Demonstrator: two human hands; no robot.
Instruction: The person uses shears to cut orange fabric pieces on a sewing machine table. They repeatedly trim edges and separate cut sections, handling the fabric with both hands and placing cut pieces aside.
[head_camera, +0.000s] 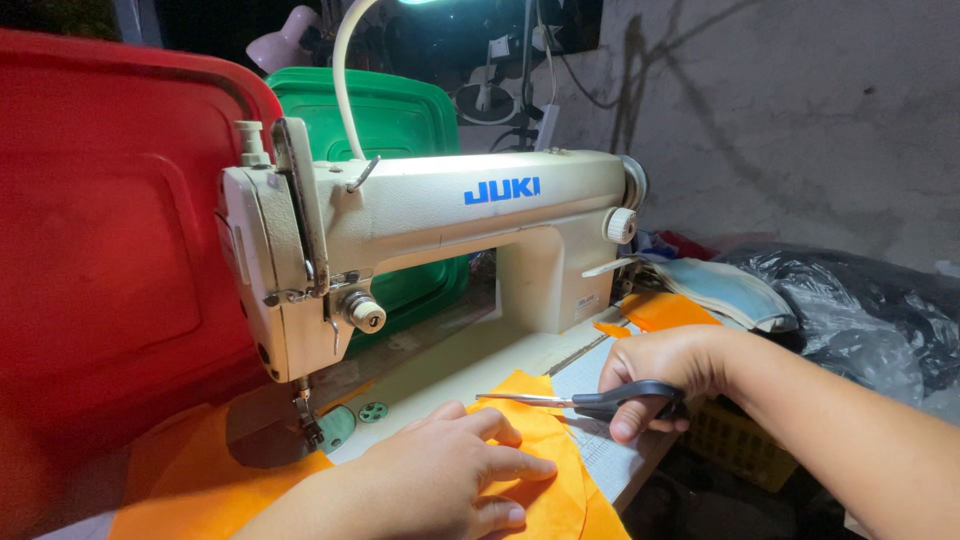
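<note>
Your right hand (665, 375) has its fingers closed through the scissors (590, 402); your left hand (440, 480) presses spread fingers flat on orange fabric (545, 440), beside the sewing machine (420, 240) on the bench (480, 360).

A rough grey plaster wall (800, 110) is seen behind. Red (100, 250) and green (400, 120) plastic lids are leaned at the left, lit by a gooseneck lamp (345, 70).

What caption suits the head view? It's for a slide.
Left hand pins orange fabric while right hand holds scissors beside a sewing machine.
</note>
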